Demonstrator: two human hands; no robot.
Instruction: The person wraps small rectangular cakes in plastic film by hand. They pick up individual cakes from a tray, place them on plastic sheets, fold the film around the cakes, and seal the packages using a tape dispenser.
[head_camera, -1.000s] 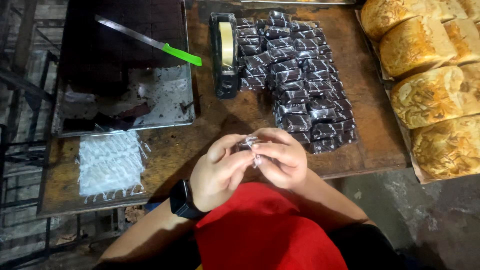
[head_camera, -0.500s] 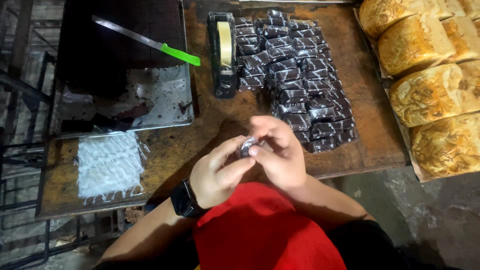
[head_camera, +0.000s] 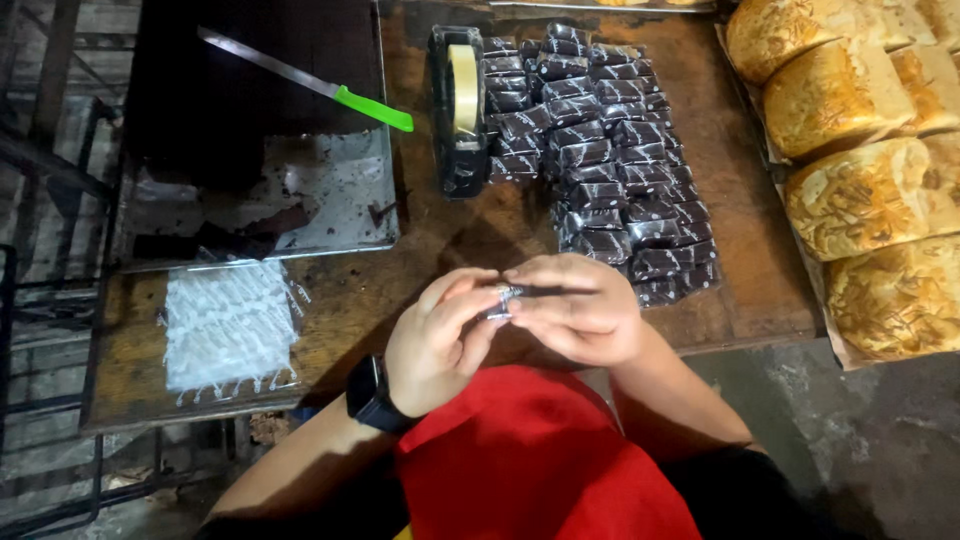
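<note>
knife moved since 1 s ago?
No. The knife lies across the dark tray as before, green handle pointing toward the tape dispenser; any small offset looks like camera shift.

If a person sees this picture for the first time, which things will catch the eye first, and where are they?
In the middle, the left hand and the right hand pinch one small dark wrapped piece between them. Just behind, rows of dark wrapped pieces cover the wooden table beside a tape dispenser. On the right lie big golden loaves; at the upper left, a knife with a bright green handle rests on a tray.
</note>
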